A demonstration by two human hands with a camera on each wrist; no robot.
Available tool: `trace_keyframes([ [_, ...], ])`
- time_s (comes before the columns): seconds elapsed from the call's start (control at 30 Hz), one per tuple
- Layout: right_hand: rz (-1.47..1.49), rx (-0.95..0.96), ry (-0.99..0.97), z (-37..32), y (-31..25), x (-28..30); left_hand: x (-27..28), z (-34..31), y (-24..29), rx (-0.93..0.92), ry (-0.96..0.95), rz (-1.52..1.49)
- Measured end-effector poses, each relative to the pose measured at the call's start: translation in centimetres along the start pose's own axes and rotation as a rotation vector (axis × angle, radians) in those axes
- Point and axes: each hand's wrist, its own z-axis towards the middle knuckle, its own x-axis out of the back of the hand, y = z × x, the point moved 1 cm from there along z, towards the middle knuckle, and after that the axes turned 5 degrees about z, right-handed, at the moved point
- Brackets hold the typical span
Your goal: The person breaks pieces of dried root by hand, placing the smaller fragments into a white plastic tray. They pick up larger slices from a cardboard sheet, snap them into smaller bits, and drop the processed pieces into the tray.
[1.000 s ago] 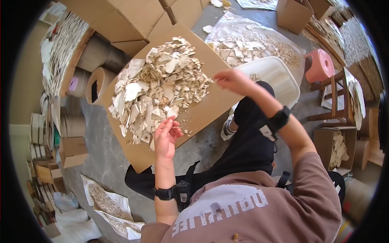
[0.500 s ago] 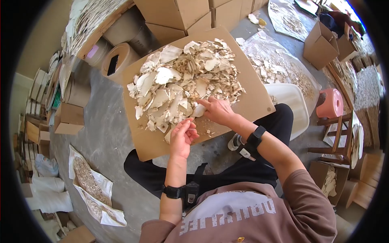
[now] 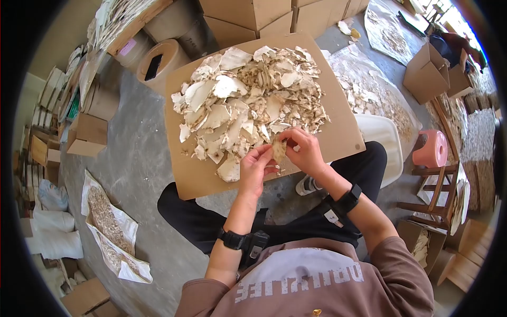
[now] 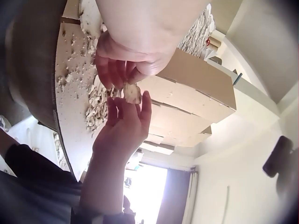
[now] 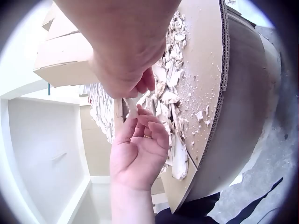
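Note:
A thin cream-and-brown flake (image 3: 279,151) is held between my two hands, low over the front edge of a cardboard sheet (image 3: 340,132). My left hand (image 3: 254,168) pinches its left side between thumb and fingertips. From the other side my right hand (image 3: 308,151) grips it with curled fingers. The left wrist view shows the flake (image 4: 132,93) upright between both sets of fingertips. Just beyond the hands a heap of similar pale, brown-edged flakes (image 3: 227,113) covers most of the sheet. What the flakes are made of I cannot tell.
A white plastic tub (image 3: 393,158) stands right of the sheet, beside a plastic mat (image 3: 364,84) strewn with flakes. Farther right are a pink stool (image 3: 430,150) and a wooden chair (image 3: 435,195). Cardboard boxes (image 3: 243,18) line the back; an open sack of crumbs (image 3: 108,222) lies at left.
My right hand came from the sheet's right side to its front edge, and picked up a flake beside my left hand. Both hands now pinch it. The head view has shifted.

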Motion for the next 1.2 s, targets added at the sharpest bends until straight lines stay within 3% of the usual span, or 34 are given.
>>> trace_keyframes([
  [0.1, 0.144, -0.033, 0.107, -0.4, -0.6, -0.5, 0.2, -0.1, 0.2, -0.087, 0.034, 0.069],
  [0.17, 0.615, -0.528, 0.036, -0.4, 0.1, -0.2, 0.1, 0.0, 0.7, -0.142, 0.07, 0.087],
  [0.2, 0.646, -0.618, -0.035, -0.4, 0.2, 0.1, 0.2, 0.0, 0.8, -0.167, 0.062, 0.116],
  [0.3, 0.493, -0.616, -0.124, -0.6, -0.1, 0.2, 0.3, -0.1, 0.8, -0.205, 0.055, 0.159],
  [0.53, 0.629, -0.717, -0.08, -0.4, -0.5, 0.1, -0.1, -0.3, 1.0, -0.214, -0.069, 0.232],
  [0.6, 0.514, -0.71, -0.186, -0.3, -0.3, 0.3, 0.0, -0.2, 0.9, -0.224, -0.051, 0.279],
  [0.73, 0.4, -0.65, -0.219, -0.6, -0.2, -0.2, 0.2, 0.1, 0.4, -0.275, 0.009, 0.414],
  [0.8, -0.1, -0.225, -0.134, -0.5, -0.7, -0.4, -0.2, 0.2, 0.3, -0.373, 0.09, 0.575],
  [0.83, -0.099, -0.226, -0.134, -0.6, -0.7, -0.9, -0.4, 0.1, 0.3, -0.468, 0.172, 0.736],
  [0.9, -0.394, 0.004, 0.015, -0.9, -0.4, -1.6, -0.9, -0.1, 0.7, -0.511, 0.185, 0.792],
  [0.97, -0.468, 0.036, 0.049, -0.6, 0.4, -1.4, -1.0, -0.1, 0.7, -0.556, 0.203, 0.844],
  [1.03, 0.202, -0.627, 0.085, -0.6, 1.5, -0.9, -0.8, 0.0, 0.7, -0.528, 0.115, 0.703],
  [1.07, 0.442, -0.71, 0.055, -0.6, 1.8, -0.6, -0.6, 0.0, 0.8, -0.525, 0.12, 0.704],
  [1.13, 0.622, -0.714, 0.017, -0.8, 1.5, -0.4, -0.8, 0.1, 1.4, -0.18, -0.021, 0.153],
  [1.2, 0.815, -0.67, -0.071, -0.8, 1.0, -0.1, -0.2, 0.2, 1.6, -0.169, -0.051, 0.124],
])
